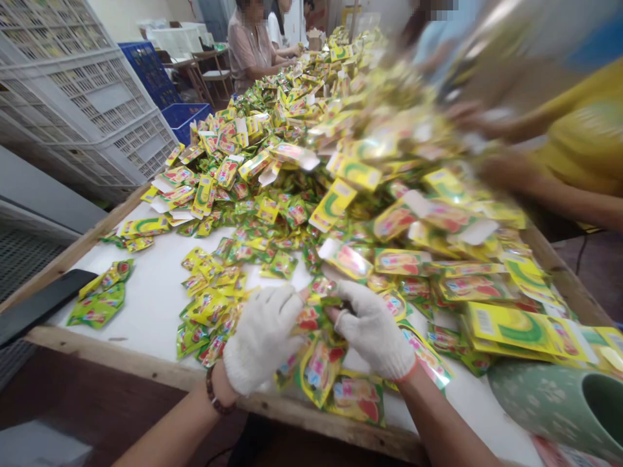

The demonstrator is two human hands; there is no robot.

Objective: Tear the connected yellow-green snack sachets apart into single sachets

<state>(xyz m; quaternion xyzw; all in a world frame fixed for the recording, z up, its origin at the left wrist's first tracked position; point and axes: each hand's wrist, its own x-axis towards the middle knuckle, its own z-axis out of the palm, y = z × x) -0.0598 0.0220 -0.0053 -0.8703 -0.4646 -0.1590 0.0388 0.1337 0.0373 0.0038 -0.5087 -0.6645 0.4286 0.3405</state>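
My left hand, in a white knit glove with bare fingertips, curls over small green and yellow foil packets with a red fruit print. My right hand, gloved alike, faces it with its fingers pinched on packets of the same kind. The fingers partly hide what they hold. Larger flat printed pouches lie below and between my wrists at the table's near edge. Left of my left hand is a loose group of small packets. Flat yellow cartons lie just beyond my right hand.
A tall heap of cartons and packets covers the wood-edged white table. At right stands a green flowered container; a black flat object lies left. White crates are stacked beyond. Other people work along both sides; a yellow-sleeved person's arms are blurred.
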